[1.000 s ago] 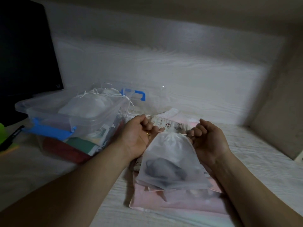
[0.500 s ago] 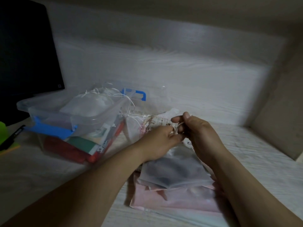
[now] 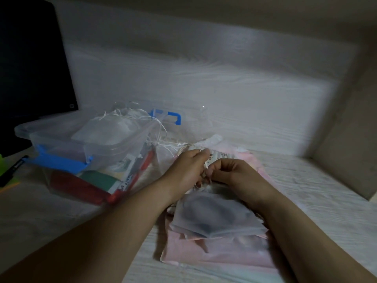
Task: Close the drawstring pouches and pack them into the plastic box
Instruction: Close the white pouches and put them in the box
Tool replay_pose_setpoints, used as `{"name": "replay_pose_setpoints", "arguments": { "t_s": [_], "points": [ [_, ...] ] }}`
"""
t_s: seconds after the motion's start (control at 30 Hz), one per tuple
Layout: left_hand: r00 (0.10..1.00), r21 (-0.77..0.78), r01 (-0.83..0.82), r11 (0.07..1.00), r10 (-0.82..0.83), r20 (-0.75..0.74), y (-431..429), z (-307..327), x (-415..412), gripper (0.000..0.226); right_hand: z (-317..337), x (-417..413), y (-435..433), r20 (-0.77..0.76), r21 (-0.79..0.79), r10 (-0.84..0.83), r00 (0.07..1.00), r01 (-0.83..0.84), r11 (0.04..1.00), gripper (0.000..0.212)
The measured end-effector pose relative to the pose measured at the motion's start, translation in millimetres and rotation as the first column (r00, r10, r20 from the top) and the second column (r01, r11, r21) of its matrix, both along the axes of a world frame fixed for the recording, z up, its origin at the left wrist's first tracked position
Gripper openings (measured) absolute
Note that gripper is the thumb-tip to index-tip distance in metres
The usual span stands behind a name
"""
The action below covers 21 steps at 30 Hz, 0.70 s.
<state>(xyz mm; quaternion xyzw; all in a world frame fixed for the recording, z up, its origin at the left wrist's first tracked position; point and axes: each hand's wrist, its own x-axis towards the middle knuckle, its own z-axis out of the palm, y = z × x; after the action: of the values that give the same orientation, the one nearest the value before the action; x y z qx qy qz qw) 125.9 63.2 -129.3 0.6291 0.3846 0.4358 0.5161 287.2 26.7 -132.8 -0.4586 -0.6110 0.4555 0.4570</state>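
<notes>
Translucent pouch [image 3: 216, 218] — long axis near-far, mouth away.

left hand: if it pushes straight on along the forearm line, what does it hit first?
Likely the right hand, whose fingertips sit right against the left hand at the pouch drawstring. A line slightly higher would meet the patterned packet behind instead; depth is unclear.

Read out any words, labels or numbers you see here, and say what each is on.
Nothing reads clearly.
Monitor: small square mark at its lower corner, too small to read.
Printed packet in the plastic box: dark print, blurred.
Patterned pouch: tiny print, blurred.
</notes>
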Motion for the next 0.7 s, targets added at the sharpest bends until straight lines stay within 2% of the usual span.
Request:
{"name": "replay_pose_setpoints", "arguments": {
  "t_s": [0.1,0.2,0.3,0.37,0.47,0.57,0.7],
  "points": [
    [0.999,-0.030,0.019,0.999,-0.018,0.036,-0.5,0.5,-1.7,0.037,-0.7,-2.2,-0.1,-0.133,-0.084,0.022,0.991,-0.033,0.996,0.011],
    [0.991,-0.086,-0.028,0.996,0.039,0.126,1.3,1.1,-5.8,0.045,0.5,-0.8,1.4,-0.259,-0.182,-0.034,0.965,-0.014,0.983,0.013],
    [0.953,-0.188,-0.070,0.980,0.121,0.277,2.0,2.1,-7.2,0.038,0.1,3.2,4.8,-0.275,-0.212,-0.104,0.956,0.045,0.976,0.017],
    [0.928,-0.212,-0.097,0.972,0.166,0.335,2.6,2.0,-8.8,0.030,-0.5,3.1,6.0,-0.263,-0.203,-0.124,0.957,0.071,0.977,0.020],
    [0.922,-0.158,-0.107,0.982,0.157,0.353,2.1,3.5,-10.7,0.029,-1.4,0.5,5.3,-0.203,-0.175,-0.142,0.969,0.106,0.979,0.024],
    [0.917,-0.092,-0.072,0.993,0.103,0.386,0.9,9.4,-8.6,0.022,0.7,-2.8,0.3,-0.046,-0.095,-0.160,0.986,0.156,0.983,0.024],
    [0.908,-0.051,0.011,0.999,0.011,0.420,-0.2,21.9,1.9,0.029,1.6,-5.9,-5.0,0.104,-0.008,-0.119,0.987,0.120,0.993,0.019]
  ]
}}
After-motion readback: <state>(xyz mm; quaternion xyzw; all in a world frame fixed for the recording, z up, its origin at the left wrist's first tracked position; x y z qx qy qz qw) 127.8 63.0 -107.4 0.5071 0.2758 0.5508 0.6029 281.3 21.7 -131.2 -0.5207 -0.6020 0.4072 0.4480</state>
